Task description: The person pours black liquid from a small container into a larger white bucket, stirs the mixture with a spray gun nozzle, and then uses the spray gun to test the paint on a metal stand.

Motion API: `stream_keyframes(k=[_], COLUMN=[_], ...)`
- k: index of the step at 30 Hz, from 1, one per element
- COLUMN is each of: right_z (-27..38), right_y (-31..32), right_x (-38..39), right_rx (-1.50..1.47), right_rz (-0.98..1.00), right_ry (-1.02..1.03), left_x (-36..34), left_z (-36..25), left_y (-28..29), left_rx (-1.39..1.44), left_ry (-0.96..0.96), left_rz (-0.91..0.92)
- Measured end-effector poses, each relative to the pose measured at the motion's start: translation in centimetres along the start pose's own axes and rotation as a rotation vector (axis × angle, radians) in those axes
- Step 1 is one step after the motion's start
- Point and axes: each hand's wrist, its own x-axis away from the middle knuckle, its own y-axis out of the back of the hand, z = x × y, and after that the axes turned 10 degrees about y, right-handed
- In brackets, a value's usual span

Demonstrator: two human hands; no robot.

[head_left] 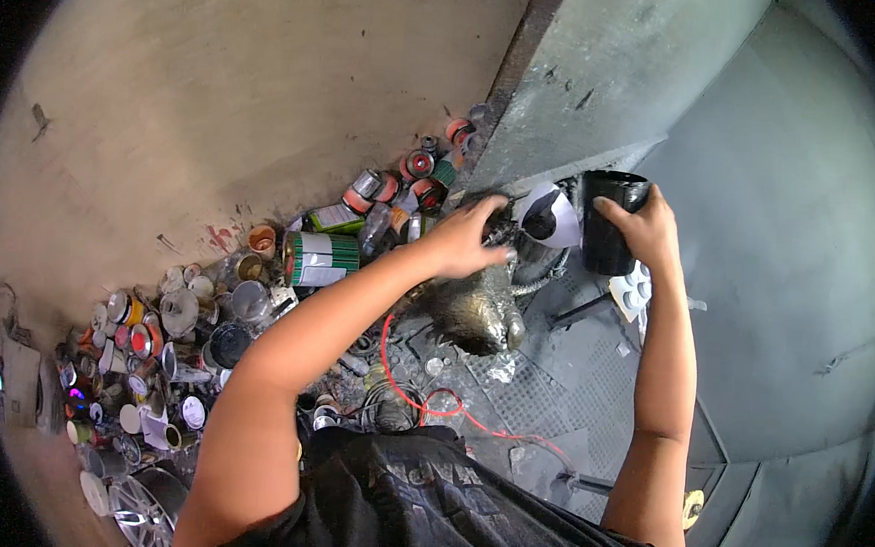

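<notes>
My right hand [649, 226] is wrapped round a tall black cup [604, 246], which it holds up nearly upright with its dark, wet-looking rim at the top. Just left of the cup is a white paper cone strainer [564, 224] with a dark patch on it. My left hand [464, 243] reaches out with thumb and fingers spread in a C shape, left of the strainer. Dark, paint-crusted things lie behind its fingertips; whether it touches any of them I cannot tell. Below it stands a lumpy, paint-coated mass [475, 311] with a shiny surface.
Paint cans and used cups crowd the floor along the left wall, among them a green-striped can [320, 259]. A red hose [459, 407] loops across the grey floor plates. A grey panel [610, 74] rises ahead. A spoked wheel [143, 506] lies at lower left.
</notes>
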Motion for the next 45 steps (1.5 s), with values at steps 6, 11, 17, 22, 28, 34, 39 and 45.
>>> stream_keyframes(k=[6,11,17,22,28,34,39,45], right_z=[0.9,0.7,6.7,24.2,40.4,49.9,56.8,57.5], right_y=[0.2,-2.0,-8.8,-19.7,-32.4,-40.0,-45.5,-56.5], right_x=[0.3,3.7,13.0,17.8,18.7,17.4,15.7,11.2], right_rx=[-0.434,-0.886,-1.047,-1.158,-1.142,-0.989,-1.010,-1.064], right_rz=[-0.121,-0.278,-0.169,0.186,0.308,0.481,0.572,0.602], right_ry=[-0.015,-0.112,-0.041,0.006,0.221,0.179,0.035,0.004], left_x=[19.6,39.8,55.2,63.8,74.2,85.6,96.6,87.8], left_z=[10.9,20.3,17.3,21.1,23.7,30.6,29.2,18.3], left_y=[2.1,-0.9,0.6,2.4,1.4,-13.3,-37.0,-46.2], left_rx=[0.390,0.470,0.721,0.641,0.620,0.598,0.554,1.083], left_ry=[0.233,0.539,0.872,0.841,0.612,1.386,1.961,1.886], left_rz=[0.289,0.161,-0.103,-0.060,-0.389,-1.047,-1.084,-1.231])
